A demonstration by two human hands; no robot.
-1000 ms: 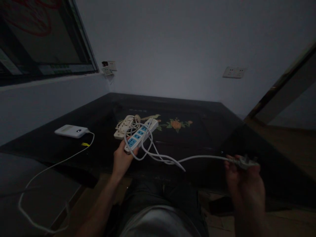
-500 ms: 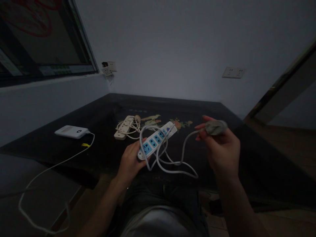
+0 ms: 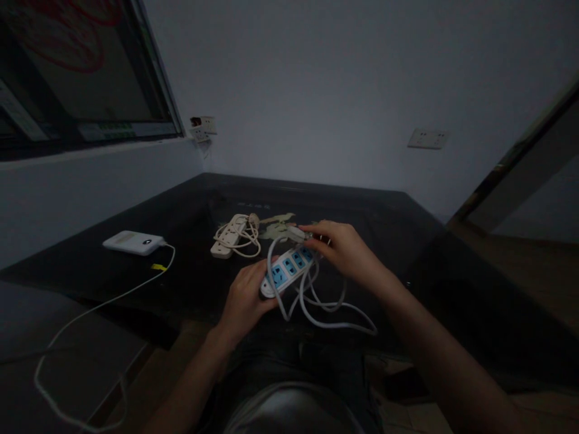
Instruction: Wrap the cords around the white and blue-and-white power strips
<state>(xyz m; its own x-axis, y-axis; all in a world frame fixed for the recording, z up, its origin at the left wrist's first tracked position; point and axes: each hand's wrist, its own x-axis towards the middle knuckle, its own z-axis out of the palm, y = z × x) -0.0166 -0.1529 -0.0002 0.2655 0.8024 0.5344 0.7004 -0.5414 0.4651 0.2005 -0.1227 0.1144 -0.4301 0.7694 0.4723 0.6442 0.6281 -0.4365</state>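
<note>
My left hand (image 3: 245, 293) is closed around the near end of a white power strip (image 3: 294, 272) with blue socket faces, tilted up to the right over the table. At the strip's far end, my right hand (image 3: 337, 246) pinches a pale plug (image 3: 296, 232) between thumb and fingers. Those fingers cover the end of the strip, and whether the plug touches it I cannot tell. The strip's white cord (image 3: 337, 326) loops around the strip and hangs in loose coils to its right.
A cream power strip (image 3: 222, 248) wrapped in its own cord lies on the dark table (image 3: 362, 208) behind my left hand. Farther left rests a white power bank (image 3: 131, 242) with a cable (image 3: 106, 302) trailing off the edge. Wall sockets (image 3: 427, 138) are behind.
My right hand has swung left with the plug, from out at the right to the far end of the white strip. My left hand keeps its hold on the strip.
</note>
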